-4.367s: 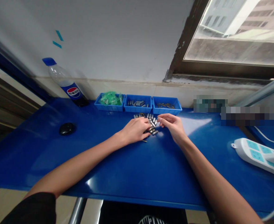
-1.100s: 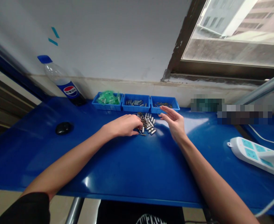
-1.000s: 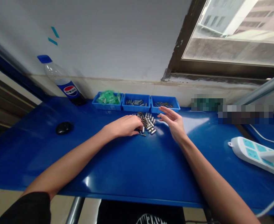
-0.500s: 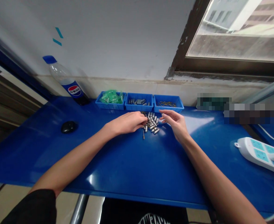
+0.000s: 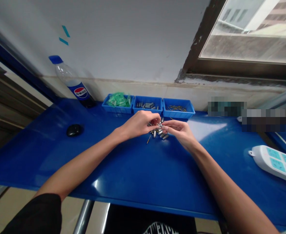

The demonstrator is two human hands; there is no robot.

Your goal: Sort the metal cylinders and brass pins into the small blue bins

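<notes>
My left hand (image 5: 141,124) is closed over the pile, thumb and fingers pinched together. My right hand (image 5: 180,132) meets it fingertip to fingertip, its thumb and forefinger also pinched. What the fingers hold is too small and too covered to name; something silvery shows between them. Beneath lies a heap of short silver metal cylinders (image 5: 165,137) mixed with thin brass-coloured rods, partly hidden by both hands. One thin rod (image 5: 148,139) lies apart at the heap's near edge.
Behind the hands stand three blue bins: one with a green plastic bag (image 5: 118,99), one with metal cylinders (image 5: 146,105), one with thin rods (image 5: 177,108). A cola bottle (image 5: 79,91) and black mouse (image 5: 74,130) are left, a white power strip (image 5: 274,159) right.
My left hand has lifted from the heap and moved right; my right hand has come in from the right, so their fingertips now meet. The loose rod near the heap now lies slanted.
</notes>
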